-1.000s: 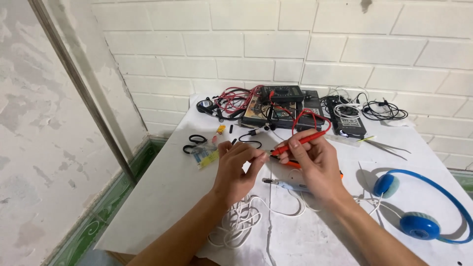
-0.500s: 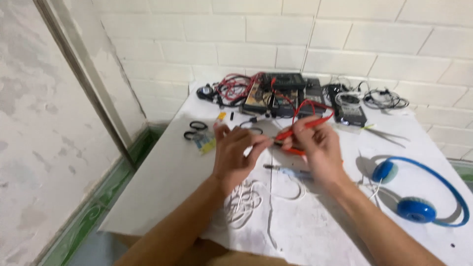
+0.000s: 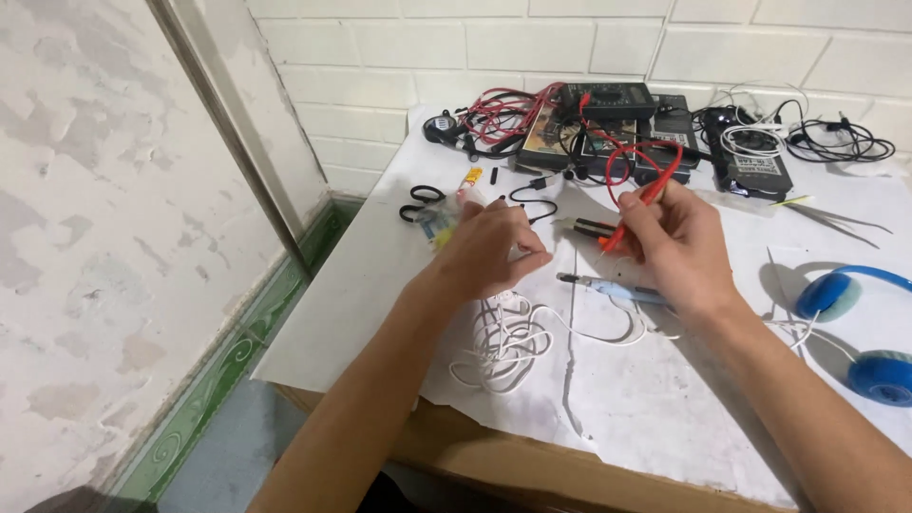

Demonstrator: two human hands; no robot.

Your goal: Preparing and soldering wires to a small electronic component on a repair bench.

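Item: red test probe (image 3: 638,204), pinched in right hand (image 3: 679,249), centre of frame, above white paper sheet (image 3: 665,399).

Long axis runs diagonally, tip pointing lower left toward left hand (image 3: 489,252), red lead looping up to black meter (image 3: 608,98) at top. Left hand's fingers are closed together on something small, too hidden to identify. Judged best practice: steady both wrists on the sheet and keep the tip aligned before contact. White cable (image 3: 503,342) is coiled below.
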